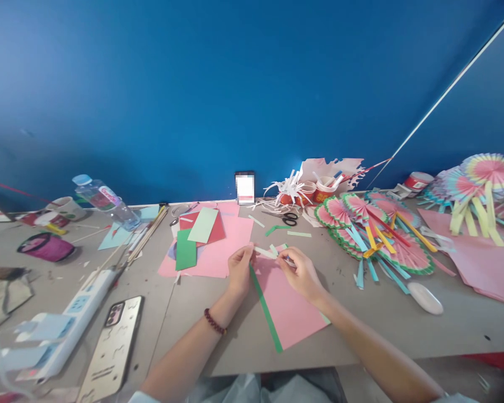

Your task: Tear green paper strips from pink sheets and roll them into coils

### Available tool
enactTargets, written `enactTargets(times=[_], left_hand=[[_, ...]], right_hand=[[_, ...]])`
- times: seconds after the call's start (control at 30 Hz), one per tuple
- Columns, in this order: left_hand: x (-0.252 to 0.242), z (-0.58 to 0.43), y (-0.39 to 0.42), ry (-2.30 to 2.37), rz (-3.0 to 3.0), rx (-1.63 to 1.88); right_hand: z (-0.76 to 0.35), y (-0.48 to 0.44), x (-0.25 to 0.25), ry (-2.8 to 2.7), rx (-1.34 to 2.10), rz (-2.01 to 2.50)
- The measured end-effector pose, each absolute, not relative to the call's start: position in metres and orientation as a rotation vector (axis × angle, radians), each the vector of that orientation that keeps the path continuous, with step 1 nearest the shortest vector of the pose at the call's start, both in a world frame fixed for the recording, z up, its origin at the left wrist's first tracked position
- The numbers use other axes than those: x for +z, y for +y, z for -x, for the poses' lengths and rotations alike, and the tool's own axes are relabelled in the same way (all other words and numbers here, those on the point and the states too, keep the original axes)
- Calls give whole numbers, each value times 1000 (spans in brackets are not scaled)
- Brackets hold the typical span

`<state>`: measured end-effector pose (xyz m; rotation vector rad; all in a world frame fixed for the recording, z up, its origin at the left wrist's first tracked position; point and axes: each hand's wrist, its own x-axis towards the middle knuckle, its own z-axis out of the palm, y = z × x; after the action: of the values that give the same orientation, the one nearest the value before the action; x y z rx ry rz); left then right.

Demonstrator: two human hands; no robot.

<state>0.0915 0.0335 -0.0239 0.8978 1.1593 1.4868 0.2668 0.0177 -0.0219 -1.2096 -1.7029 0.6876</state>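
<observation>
My left hand (239, 270) pinches one end of a narrow pale green paper strip (264, 253). Near the strip's other end, my right hand (301, 273) has its fingers closed on it. Below both hands lies a pink paper sheet (292, 313), with a dark green strip (265, 308) along its left edge. A bit of pale green shows at its lower right corner. The sheet's top edge is partly hidden by the hands. Just beyond are black-handled scissors (290, 219), a loose pale green strip (299, 234) and a bent dark green strip (277, 229).
Pleated paper fans (363, 210) with coloured tails spread at the right, near a white oval object (425, 298). Stacked coloured papers (186, 249) lie left of my hands. Farther left are a phone (113, 350), a power strip (76, 319) and a tilted water bottle (105, 200).
</observation>
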Motion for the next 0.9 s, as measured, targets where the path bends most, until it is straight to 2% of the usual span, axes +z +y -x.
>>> enactTargets(times=[0.3, 0.63, 0.9], left_hand=[[-25, -98, 29, 959, -905, 1310], [-23, -101, 24, 705, -921, 1271], [-32, -102, 28, 824, -879, 1356]], right_hand=[[-267, 19, -19, -1691, 633, 1156], [-266, 21, -20, -1642, 662, 1118], [-270, 24, -24, -1587, 617, 1168]])
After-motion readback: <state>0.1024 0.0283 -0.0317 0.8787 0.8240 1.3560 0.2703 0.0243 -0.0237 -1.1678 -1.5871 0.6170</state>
